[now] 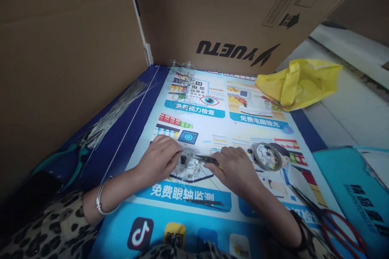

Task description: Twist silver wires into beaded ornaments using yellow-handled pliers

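Observation:
At the middle of the printed sheet (142,210), my left hand (162,155) has its fingers pinched at a clear beaded wire piece (191,170). Thin wires loop out from this piece, and the exact spot of the pinch is hidden by the fingers. My right hand (235,165) is wrapped round long-nose pliers (206,159), whose dark jaws point left at the top of the wire piece. Whether the jaws grip a wire is too small to tell. Just below lie several thin dark strands (206,202).
Cardboard panels (227,11) rise at the back and left. Around the sheet are wire lengths (118,107), teal-handled pliers (75,155), beaded wire pieces (184,76), a yellow bag (299,82), a round bead container (267,156), red-handled scissors (337,226) and a turquoise bag (343,178).

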`<control>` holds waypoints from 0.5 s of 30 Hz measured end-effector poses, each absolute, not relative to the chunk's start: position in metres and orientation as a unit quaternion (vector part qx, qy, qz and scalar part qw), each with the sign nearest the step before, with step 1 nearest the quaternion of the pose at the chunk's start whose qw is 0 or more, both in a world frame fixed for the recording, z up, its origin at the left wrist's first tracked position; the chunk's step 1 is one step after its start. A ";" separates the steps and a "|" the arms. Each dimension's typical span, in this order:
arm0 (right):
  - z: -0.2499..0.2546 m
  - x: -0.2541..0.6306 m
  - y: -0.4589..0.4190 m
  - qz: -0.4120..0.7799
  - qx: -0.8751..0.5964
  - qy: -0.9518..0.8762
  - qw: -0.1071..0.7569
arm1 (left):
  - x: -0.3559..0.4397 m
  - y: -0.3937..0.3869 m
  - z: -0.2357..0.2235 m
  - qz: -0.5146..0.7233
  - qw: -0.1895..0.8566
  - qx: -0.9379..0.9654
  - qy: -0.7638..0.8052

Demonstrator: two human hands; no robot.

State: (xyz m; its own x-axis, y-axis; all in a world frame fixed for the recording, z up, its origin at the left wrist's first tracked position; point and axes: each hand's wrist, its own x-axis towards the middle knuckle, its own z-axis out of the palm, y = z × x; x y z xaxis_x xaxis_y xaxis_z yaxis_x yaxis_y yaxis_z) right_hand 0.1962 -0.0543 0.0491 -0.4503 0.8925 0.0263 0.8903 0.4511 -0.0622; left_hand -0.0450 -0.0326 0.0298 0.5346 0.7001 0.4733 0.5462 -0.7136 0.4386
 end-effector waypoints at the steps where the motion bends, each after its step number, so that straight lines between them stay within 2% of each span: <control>1: 0.049 0.196 -0.054 0.018 -0.522 -0.852 0.027 | -0.045 -0.032 0.030 0.322 0.117 0.868 0.358; 15: 0.049 0.194 -0.055 0.005 -0.508 -0.861 0.017 | -0.040 -0.031 0.030 0.317 0.046 0.877 0.357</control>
State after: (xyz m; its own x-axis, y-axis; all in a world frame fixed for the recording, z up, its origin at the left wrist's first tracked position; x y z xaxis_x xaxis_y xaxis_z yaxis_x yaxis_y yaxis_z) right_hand 0.1941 -0.0551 0.0494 -0.4838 0.8748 0.0247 0.8745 0.4844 -0.0268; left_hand -0.0403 -0.0308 0.0297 0.5434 0.6562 0.5237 0.5973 -0.7405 0.3081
